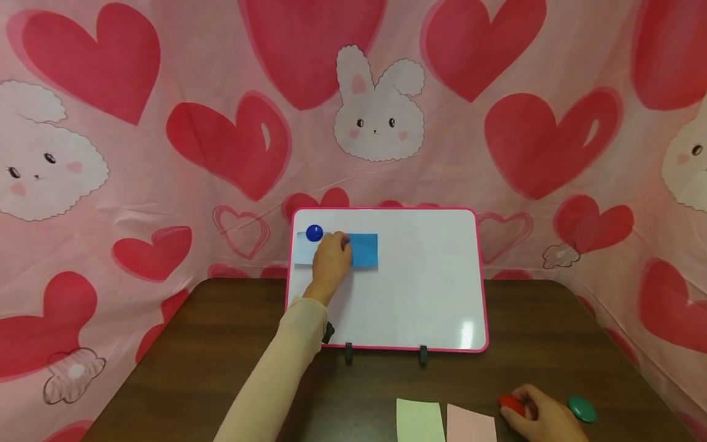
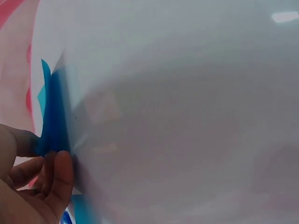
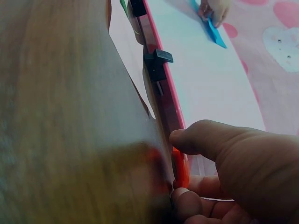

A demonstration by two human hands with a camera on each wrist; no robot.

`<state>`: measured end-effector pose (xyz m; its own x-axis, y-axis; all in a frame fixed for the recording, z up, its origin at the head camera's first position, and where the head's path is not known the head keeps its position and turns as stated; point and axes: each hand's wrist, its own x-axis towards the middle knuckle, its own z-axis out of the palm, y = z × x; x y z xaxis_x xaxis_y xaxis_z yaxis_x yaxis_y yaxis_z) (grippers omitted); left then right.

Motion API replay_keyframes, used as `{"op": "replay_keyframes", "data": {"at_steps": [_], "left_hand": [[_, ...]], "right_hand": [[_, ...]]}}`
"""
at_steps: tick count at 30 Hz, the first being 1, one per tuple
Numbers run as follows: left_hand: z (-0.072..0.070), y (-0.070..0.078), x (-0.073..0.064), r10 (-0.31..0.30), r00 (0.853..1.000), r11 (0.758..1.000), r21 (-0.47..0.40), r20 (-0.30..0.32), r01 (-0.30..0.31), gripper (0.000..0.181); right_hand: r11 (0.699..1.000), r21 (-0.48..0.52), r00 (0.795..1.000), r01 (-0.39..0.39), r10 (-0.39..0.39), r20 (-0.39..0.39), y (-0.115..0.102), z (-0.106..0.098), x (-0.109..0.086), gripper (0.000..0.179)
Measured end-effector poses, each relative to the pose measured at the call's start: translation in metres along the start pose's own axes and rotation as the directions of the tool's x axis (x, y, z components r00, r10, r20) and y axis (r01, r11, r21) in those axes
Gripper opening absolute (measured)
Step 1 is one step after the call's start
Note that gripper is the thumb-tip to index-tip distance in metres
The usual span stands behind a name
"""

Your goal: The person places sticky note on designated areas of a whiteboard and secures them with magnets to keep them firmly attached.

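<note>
My left hand (image 1: 332, 258) is up at the whiteboard (image 1: 420, 276), pinching a blue paper note (image 1: 364, 250) by its left edge. In the left wrist view the note (image 2: 57, 112) stands edge-on against the board, between thumb and fingers. Left of this hand, a pale blue note (image 1: 304, 253) lies on the board under a round dark blue magnet (image 1: 314, 232). Down at the table's front right, my right hand (image 1: 544, 417) grips a round red magnet (image 1: 512, 405). The right wrist view has the red magnet (image 3: 181, 168) between thumb and fingertips, close over the wood.
A green magnet (image 1: 582, 409) lies just right of my right hand. Left of that hand are a pale green note (image 1: 420, 420) and a pink note (image 1: 471, 423). Black stand feet (image 1: 423, 356) hold the board's lower edge on the brown table (image 1: 232, 331). Heart-patterned cloth (image 1: 309, 166) hangs behind.
</note>
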<state>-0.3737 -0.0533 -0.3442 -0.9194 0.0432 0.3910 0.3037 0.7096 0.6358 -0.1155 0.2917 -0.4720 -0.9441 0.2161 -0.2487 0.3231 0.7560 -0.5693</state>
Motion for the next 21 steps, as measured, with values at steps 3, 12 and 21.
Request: {"op": "replay_keyframes", "data": {"at_steps": [3,12,21], "left_hand": [[0.001,0.0,-0.004,0.002,0.999,1.0,0.009,0.044,-0.003,0.033],[-0.003,-0.002,-0.014,0.063,0.994,0.995,0.076,0.092,-0.07,0.039],[-0.005,-0.003,-0.014,0.043,0.993,0.996,0.07,0.107,-0.051,0.041]], "right_hand": [[1.0,-0.003,1.0,0.001,-0.001,-0.002,-0.001,0.0,0.0,0.051],[1.0,-0.023,1.0,-0.009,0.01,0.014,-0.004,-0.002,0.0,0.053],[0.996,-0.033,0.993,0.087,-0.089,-0.081,-0.021,-0.011,-0.005,0.055]]}}
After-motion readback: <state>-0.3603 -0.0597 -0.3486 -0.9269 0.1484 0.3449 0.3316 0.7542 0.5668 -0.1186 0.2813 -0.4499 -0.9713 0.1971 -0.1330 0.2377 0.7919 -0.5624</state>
